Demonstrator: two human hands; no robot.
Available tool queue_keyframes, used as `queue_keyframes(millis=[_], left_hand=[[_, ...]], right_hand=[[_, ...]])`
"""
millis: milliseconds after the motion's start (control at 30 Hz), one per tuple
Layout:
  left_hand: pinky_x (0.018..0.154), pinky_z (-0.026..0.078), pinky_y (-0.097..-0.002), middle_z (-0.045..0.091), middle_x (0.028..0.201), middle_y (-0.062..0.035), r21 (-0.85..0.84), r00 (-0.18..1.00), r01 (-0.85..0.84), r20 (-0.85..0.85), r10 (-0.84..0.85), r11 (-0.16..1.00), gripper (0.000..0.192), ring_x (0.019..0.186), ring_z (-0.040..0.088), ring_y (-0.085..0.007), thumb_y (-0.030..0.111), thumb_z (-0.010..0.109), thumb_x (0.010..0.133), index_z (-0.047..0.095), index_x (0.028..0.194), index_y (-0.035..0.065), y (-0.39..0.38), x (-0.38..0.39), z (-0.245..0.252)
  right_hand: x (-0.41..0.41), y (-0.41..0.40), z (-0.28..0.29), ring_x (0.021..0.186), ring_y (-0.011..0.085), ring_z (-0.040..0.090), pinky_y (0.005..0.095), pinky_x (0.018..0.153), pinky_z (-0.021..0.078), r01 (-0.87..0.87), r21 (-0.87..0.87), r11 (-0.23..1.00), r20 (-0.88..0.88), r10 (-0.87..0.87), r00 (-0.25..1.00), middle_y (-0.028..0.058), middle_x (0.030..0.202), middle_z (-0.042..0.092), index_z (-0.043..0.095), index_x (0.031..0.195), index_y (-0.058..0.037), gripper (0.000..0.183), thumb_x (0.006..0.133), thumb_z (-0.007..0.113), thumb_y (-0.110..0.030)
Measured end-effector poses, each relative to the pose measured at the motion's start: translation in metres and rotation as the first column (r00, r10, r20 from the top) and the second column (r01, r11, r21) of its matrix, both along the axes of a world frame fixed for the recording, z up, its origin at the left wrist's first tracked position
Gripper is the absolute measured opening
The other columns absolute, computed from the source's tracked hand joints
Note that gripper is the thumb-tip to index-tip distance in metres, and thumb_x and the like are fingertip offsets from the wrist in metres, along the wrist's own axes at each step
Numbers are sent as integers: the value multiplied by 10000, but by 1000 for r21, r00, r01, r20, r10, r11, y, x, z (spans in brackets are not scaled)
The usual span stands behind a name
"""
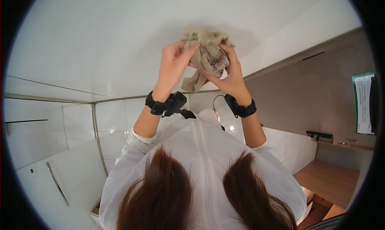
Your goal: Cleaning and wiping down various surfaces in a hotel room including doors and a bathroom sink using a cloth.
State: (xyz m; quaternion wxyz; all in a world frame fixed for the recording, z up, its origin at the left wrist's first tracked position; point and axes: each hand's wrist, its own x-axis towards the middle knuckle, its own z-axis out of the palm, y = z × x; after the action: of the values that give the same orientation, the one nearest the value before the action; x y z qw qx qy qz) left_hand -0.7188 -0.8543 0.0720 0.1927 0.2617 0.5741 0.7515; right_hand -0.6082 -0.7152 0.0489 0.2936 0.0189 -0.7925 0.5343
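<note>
Both my hands grip a crumpled beige knitted garment (207, 54) with a grey and red patterned band and a shaggy upper edge. My left hand (176, 61) pinches its left side between thumb and fingers. On the opposite side, my right hand (230, 69) holds the bundle with the thumb below and the fingers behind the right edge. A loose flap of the knit (192, 82) hangs below the hands. Because the fabric is bunched, I cannot tell its full shape. Some fingertips are hidden by it.
A broad smooth white surface (105, 43) spans the area beyond my hands. White tiles (111, 117) lie below its edge. On the right are a grey-brown panel (294, 88), a printed sheet (363, 103) and a wooden shelf (328, 179). A white door with a metal handle (57, 185) is at left.
</note>
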Motion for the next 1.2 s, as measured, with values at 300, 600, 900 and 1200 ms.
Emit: queue_keyframes(millis=[300,600,900,1200], left_hand=[[609,492,-225,649,909,-87,-260,709,-516,-664,237,816,187,716,620,-133,105,676,828,603,966,3,-14,-2,22],[664,459,-267,594,884,-83,21,911,155,-389,-134,988,267,697,541,-147,82,453,919,541,1146,-25,7,26,1],[699,471,-282,623,938,-70,-27,925,325,-200,-324,945,268,767,586,-186,114,466,922,549,1141,-16,18,14,16],[981,374,-404,526,1274,-156,521,-86,-310,-848,523,795,447,1151,497,-312,33,632,799,543,1237,44,41,-26,109]], right_hand=[[20,16,53,995,139,584,285,831,511,-31,88,996,187,14,982,93,1085,595,502,1199,-11,688,604,846,-22],[-12,-4,50,1109,216,546,332,928,461,100,-191,976,-355,-164,920,143,1254,531,503,1245,-40,641,664,767,19],[-16,-1,41,1163,291,488,371,975,392,278,-15,960,-367,-264,892,135,1258,528,534,1258,-65,588,704,732,-62],[-67,43,149,1077,308,552,391,966,398,673,230,703,-911,-88,403,190,1215,555,547,1224,-3,610,629,675,45]])
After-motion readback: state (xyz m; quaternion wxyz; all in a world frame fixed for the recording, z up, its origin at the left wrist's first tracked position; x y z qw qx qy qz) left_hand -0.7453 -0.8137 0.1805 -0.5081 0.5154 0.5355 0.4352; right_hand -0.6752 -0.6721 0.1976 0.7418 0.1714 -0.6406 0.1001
